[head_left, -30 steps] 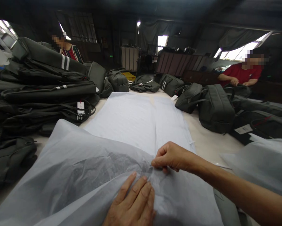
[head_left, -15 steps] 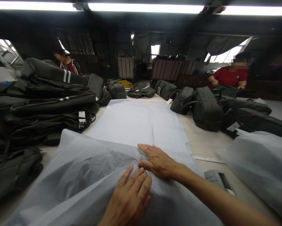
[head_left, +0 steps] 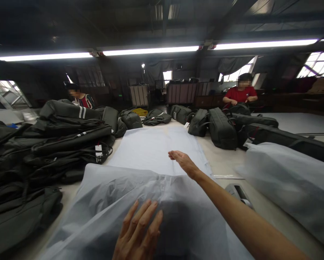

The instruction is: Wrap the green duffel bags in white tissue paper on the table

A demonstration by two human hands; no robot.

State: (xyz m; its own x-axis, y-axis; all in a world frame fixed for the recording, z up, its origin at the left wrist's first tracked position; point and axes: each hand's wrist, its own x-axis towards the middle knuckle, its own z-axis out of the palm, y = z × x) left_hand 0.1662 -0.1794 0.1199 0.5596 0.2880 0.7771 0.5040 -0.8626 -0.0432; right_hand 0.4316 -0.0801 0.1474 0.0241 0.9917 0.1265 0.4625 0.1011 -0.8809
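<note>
1. The left hand (head_left: 137,234) lies flat, fingers spread and grip open, on the wrapped bag (head_left: 124,202) at the near edge of the tabletop (head_left: 227,162)
2. The right hand (head_left: 182,160) hovers with its grip open and empty over the flat tissue sheets (head_left: 151,148) just beyond the bag
3. Dark backpacks (head_left: 56,141) are stacked to the left; another wrapped bag (head_left: 289,180) lies to the right

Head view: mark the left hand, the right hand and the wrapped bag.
left hand (head_left: 138,234), head view, back of the hand.
right hand (head_left: 182,161), head view, middle of the open hand.
wrapped bag (head_left: 110,195), head view, translucent cover, upper left.
</note>
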